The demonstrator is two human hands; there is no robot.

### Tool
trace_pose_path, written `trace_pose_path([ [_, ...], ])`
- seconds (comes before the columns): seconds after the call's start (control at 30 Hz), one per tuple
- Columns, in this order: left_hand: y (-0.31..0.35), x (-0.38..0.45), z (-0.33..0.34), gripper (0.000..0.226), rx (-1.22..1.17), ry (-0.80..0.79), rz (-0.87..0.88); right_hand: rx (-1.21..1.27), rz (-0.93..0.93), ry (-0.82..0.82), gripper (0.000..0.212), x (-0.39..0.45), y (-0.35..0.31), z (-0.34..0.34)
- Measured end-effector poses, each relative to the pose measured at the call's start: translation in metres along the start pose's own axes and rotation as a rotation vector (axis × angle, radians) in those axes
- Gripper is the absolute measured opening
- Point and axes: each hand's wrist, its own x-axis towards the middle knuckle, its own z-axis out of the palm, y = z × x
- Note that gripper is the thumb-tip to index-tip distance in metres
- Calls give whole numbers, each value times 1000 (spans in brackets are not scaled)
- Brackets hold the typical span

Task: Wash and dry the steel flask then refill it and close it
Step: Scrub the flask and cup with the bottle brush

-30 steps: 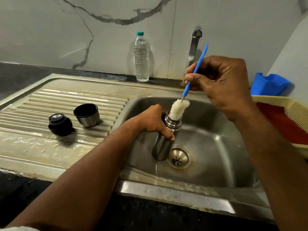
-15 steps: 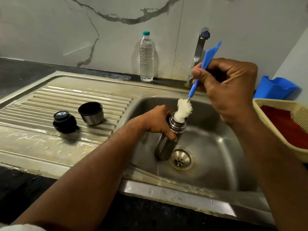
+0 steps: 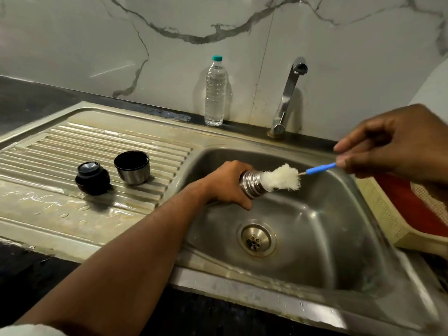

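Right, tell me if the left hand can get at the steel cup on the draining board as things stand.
Probably not yet: the left hand grips the steel flask over the sink basin. The path to the black-lined steel cup looks open, but the flask must be set down first.

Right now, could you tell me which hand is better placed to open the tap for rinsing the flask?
Right, probably. The right hand is nearer the tap and only pinches the light brush. The left hand grips the flask over the sink and should keep it there.
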Motion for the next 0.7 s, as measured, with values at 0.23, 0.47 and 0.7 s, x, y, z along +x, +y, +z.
trace_pose_path([
  [0.23, -3, -2, 2, 62, -23, 53, 33, -1289, -262, -44, 6, -4, -48, 60],
  [0.47, 9, -2, 4, 58, 5, 68, 164, -1383, -292, -265, 7, -20, -27, 58],
  [0.7, 19, 2, 6, 65, 52, 141, 282, -888, 75, -317, 29, -37, -41, 41],
])
